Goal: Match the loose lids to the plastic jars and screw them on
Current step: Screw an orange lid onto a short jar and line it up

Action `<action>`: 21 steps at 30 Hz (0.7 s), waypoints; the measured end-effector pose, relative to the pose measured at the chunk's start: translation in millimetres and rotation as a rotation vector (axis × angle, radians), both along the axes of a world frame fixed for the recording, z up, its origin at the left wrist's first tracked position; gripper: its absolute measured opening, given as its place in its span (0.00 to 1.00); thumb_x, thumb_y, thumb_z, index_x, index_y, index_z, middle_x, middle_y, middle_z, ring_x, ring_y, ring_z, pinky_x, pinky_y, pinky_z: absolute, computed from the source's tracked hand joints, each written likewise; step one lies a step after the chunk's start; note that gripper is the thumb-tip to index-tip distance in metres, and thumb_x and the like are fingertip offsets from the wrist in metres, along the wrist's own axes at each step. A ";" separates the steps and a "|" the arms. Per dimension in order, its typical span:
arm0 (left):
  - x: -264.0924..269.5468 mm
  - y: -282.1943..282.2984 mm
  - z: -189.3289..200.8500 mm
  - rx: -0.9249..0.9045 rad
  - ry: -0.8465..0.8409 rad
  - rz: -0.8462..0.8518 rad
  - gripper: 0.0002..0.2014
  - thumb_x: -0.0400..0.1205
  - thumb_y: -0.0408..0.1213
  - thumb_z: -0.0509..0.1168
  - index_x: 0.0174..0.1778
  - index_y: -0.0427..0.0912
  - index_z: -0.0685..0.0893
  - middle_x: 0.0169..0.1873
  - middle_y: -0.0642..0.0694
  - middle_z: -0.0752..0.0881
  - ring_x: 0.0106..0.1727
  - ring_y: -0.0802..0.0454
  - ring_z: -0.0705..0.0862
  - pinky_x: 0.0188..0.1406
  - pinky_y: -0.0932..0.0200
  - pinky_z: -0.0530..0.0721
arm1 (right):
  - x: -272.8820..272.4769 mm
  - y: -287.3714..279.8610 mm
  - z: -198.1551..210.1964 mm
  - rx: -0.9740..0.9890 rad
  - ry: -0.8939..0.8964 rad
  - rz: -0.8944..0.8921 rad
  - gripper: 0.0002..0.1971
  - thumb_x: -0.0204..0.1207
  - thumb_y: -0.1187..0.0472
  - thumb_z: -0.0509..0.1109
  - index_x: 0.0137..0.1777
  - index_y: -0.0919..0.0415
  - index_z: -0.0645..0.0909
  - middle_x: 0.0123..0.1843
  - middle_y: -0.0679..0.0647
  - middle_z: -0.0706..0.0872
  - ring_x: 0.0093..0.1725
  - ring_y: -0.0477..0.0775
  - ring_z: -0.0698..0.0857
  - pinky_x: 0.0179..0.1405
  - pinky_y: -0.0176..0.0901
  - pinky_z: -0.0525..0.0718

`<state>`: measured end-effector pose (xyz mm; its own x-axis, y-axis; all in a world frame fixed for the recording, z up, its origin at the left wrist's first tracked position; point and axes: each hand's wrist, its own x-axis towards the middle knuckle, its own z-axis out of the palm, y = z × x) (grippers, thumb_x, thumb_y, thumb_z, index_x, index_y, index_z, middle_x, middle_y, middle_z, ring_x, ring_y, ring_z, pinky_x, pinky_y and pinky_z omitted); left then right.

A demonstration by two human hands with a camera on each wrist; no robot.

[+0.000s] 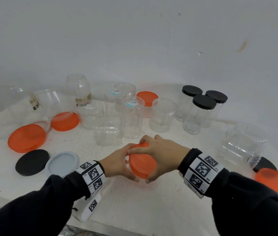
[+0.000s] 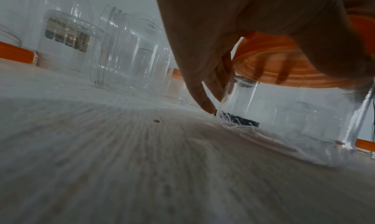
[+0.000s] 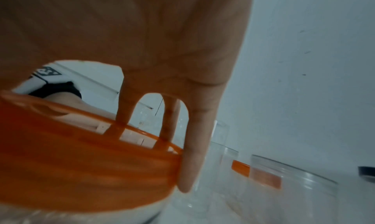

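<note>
The white bench point(image 1: 134, 201) carries a crowd of clear jars along its far edge; three at the far right wear black lids point(image 1: 204, 101). Loose orange lids point(image 1: 27, 137) lie toward the left edge, with a black lid point(image 1: 32, 162) and a pale grey lid point(image 1: 63, 163) nearer the front edge.

Near the middle of the front edge, both hands close on one orange lid point(image 1: 141, 165). The right hand point(image 1: 164, 155) curls over its top and rim, and the left hand point(image 1: 117, 163) cups its left side.

Only the left wrist view shows what sits under it: a clear jar point(image 2: 284, 115) standing on the bench, the lid point(image 2: 274, 63) tilted on its mouth, and the left fingers point(image 2: 202, 97) reaching down its wall. The right wrist view shows the right fingers point(image 3: 192, 155) pressed against the lid's rim point(image 3: 91, 171); from the head view the jar is hidden beneath lid and hands.

The lid is translucent orange, with ridges inside.
</note>
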<state>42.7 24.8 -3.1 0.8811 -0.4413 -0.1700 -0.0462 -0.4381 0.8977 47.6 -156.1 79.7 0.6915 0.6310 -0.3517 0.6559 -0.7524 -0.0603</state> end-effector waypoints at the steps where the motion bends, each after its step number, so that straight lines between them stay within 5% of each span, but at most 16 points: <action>1: -0.2 -0.4 0.3 0.004 -0.002 -0.007 0.47 0.58 0.35 0.84 0.70 0.54 0.67 0.62 0.58 0.77 0.63 0.60 0.78 0.61 0.63 0.80 | -0.4 -0.1 0.6 0.003 -0.008 -0.005 0.46 0.57 0.33 0.77 0.74 0.26 0.56 0.70 0.48 0.64 0.61 0.54 0.69 0.55 0.54 0.82; 15: -2.8 -2.9 4.4 0.032 -0.045 -0.025 0.43 0.57 0.33 0.85 0.60 0.61 0.67 0.59 0.60 0.77 0.59 0.64 0.78 0.49 0.73 0.79 | -10.9 -1.3 -9.9 0.074 -0.105 -0.039 0.47 0.57 0.29 0.73 0.77 0.36 0.59 0.67 0.51 0.68 0.57 0.56 0.73 0.52 0.48 0.80; 21: -3.3 -1.3 5.5 0.053 0.004 -0.121 0.47 0.59 0.38 0.83 0.69 0.60 0.64 0.64 0.61 0.76 0.64 0.65 0.76 0.63 0.66 0.76 | -15.5 -6.8 -13.0 0.081 -0.085 -0.065 0.47 0.59 0.31 0.74 0.78 0.34 0.57 0.68 0.50 0.64 0.63 0.56 0.67 0.55 0.52 0.81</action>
